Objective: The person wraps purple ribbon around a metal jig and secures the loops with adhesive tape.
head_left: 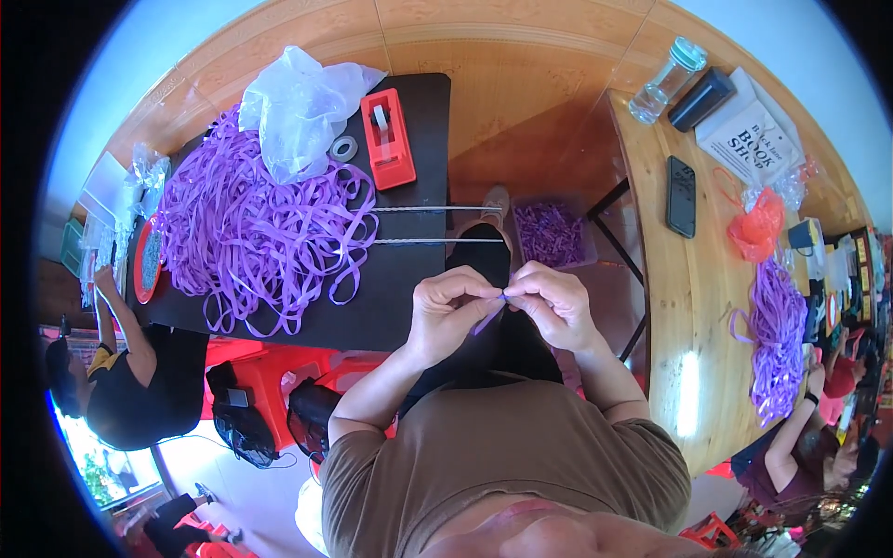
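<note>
In front of my body, my left hand (454, 314) and my right hand (555, 304) meet fingertip to fingertip. Both are closed in a pinch on a short purple ribbon (485, 323), whose loose end hangs below the left fingers. Its other end is mostly hidden by my fingertips. Just beyond my hands, two thin metal rods (437, 241) stick out from the black table (409, 288). A large tangled heap of purple ribbon (251, 223) covers much of that table. Past the rods, a clear bin (556, 232) on the floor holds many short purple pieces.
On the black table are a red tape dispenser (389, 139), a tape roll (343, 149), a plastic bag (298, 112) and a red-rimmed dish (149, 260). The wooden table (679, 307) at right bears a phone (681, 196), a bottle (667, 81) and a ribbon bundle (779, 339). People sit at both sides.
</note>
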The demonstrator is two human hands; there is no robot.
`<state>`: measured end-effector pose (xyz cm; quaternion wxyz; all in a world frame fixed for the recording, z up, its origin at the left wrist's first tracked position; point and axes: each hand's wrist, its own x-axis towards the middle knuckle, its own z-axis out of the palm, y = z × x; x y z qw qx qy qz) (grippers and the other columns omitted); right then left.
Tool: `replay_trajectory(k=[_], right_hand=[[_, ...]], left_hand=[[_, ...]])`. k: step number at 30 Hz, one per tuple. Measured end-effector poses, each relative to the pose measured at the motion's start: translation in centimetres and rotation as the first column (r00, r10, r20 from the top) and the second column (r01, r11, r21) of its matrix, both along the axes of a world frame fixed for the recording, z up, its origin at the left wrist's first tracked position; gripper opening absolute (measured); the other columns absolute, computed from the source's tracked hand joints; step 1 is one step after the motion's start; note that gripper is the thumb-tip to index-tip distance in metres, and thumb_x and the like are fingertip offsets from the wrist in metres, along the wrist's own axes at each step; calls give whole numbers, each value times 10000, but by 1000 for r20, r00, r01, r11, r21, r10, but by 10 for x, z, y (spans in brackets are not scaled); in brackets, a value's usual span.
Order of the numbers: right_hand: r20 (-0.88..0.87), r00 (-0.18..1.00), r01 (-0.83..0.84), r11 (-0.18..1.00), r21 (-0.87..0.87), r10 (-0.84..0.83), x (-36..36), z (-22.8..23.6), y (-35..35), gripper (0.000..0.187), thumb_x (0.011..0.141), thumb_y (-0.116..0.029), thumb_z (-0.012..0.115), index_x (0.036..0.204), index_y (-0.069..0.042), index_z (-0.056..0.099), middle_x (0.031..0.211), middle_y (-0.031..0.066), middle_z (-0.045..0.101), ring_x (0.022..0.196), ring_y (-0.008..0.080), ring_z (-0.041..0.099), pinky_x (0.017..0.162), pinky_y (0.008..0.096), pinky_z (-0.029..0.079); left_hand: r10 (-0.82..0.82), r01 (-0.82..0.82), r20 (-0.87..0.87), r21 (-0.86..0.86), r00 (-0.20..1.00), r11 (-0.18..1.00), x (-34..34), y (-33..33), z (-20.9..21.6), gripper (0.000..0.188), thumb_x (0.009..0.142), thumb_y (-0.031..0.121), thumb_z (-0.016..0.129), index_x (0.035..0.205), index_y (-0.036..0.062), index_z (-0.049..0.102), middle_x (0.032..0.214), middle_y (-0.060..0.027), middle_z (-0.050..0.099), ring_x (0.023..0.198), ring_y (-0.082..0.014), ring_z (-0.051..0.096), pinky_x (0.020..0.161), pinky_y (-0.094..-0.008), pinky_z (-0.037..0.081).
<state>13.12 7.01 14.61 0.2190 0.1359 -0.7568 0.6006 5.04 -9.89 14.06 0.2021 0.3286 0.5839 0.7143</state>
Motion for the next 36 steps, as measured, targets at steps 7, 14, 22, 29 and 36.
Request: replay_trajectory(k=[7, 14, 22, 29, 36], right_hand=[[-110, 992, 70, 987, 142, -54, -2, 0, -1, 110, 772, 105, 593, 860, 41, 609, 738, 117, 596, 603, 185, 606, 537, 263, 484], [68, 996, -57, 998, 28, 55, -4, 5, 14, 180, 742, 92, 618, 905, 20, 599, 751, 90, 582, 638, 172, 579, 573, 269, 453], [-140, 979, 189, 921, 340, -149, -2, -2, 40, 256, 637, 20, 695, 873, -55, 631, 791, 58, 620, 654, 219, 593, 558, 315, 408], [-365, 888, 450, 683, 575, -278, -18, -22, 48, 239, 655, -4, 699, 879, -78, 664, 899, 64, 634, 699, 204, 588, 589, 326, 387], [-465, 834, 536, 637, 554, -296, -64, -59, 63, 273, 652, -21, 703, 916, -89, 683, 967, 81, 626, 757, 215, 597, 617, 330, 421]], left_hand=[[50, -49, -80, 10, 996, 999, 4, 3, 2, 137, 725, -112, 687, 816, -10, 683, 777, -69, 627, 695, -115, 584, 627, -217, 459], [2, -7, 169, 30, 986, 1000, 5, 7, 0, 109, 804, -72, 647, 895, -14, 668, 776, -40, 602, 668, -69, 570, 568, -187, 440], [-12, 5, 296, 26, 955, 1000, 22, 7, -16, 159, 811, -40, 658, 957, 21, 674, 790, -9, 622, 661, -39, 555, 577, -180, 435], [-12, 15, 656, 2, 755, 1000, 37, 23, -64, 241, 915, 150, 580, 1104, 8, 626, 836, -50, 661, 664, -86, 584, 610, -205, 445], [-22, -71, 777, 85, 630, 994, 31, 53, -95, 250, 934, 207, 554, 1060, 11, 644, 836, -52, 650, 672, -110, 575, 645, -234, 449]])
